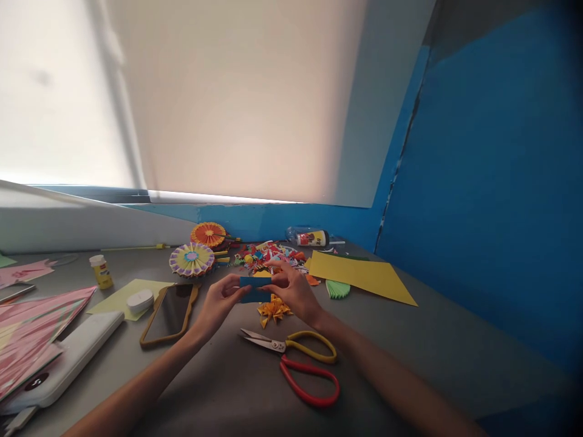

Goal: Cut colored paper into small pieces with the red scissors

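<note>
A small blue paper piece [253,289] is held above the grey table between both my hands. My left hand [219,301] pinches its left end. My right hand [295,291] has its fingers closed over the right end. Just below lies a folded yellow-orange paper star [273,311]. Scissors [296,358] with one yellow and one red handle lie in front of my hands, blades pointing left.
A phone in a tan case [169,313] lies left of my hands, with a white round case [139,300] and a yellow glue bottle [101,271]. Two paper rosettes [193,260], coloured scraps [268,254], a yellow sheet [359,274] and a bottle [312,238] lie beyond. Pink papers [27,328] sit far left.
</note>
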`<state>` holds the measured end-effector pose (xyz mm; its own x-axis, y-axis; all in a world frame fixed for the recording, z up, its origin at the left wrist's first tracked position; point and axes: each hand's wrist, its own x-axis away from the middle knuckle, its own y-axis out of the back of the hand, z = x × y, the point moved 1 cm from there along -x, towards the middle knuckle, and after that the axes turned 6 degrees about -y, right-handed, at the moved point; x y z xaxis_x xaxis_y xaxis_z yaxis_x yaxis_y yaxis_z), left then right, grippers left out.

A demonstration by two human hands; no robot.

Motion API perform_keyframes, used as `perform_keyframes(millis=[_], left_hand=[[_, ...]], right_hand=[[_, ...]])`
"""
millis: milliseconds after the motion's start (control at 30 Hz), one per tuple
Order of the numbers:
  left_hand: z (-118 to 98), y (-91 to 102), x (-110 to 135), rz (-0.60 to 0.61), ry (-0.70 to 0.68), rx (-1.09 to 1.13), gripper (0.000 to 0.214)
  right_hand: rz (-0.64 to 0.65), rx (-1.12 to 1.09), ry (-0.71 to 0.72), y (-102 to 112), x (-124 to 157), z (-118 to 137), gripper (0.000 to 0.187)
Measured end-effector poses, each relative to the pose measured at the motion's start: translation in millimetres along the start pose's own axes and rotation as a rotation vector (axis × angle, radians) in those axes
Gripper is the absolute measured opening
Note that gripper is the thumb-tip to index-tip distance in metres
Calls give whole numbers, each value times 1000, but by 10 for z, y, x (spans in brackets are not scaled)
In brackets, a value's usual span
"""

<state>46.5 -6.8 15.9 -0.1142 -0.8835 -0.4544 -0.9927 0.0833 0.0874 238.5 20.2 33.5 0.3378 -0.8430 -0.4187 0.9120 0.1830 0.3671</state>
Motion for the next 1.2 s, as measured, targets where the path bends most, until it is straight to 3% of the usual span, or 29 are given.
perform_keyframes(millis=[533,867,967,1100,1200], left_hand=[[-99,-2,21,-20,92,23,35],[-108,13,33,-20,56,-34,34],[-89,24,23,-13,60,-70,36],[-36,22,3,90,124,-23,41],[-5,25,-9,61,122,-44,42]], right_hand=[[71,-119,-99,-9,4,-46,31],[170,-142,-203,-18,13,-4,40],[155,-113,-205,-26,22,20,40],[109,-130,-200,-14,33,40,38],[112,-151,-222,-9,34,46,39]])
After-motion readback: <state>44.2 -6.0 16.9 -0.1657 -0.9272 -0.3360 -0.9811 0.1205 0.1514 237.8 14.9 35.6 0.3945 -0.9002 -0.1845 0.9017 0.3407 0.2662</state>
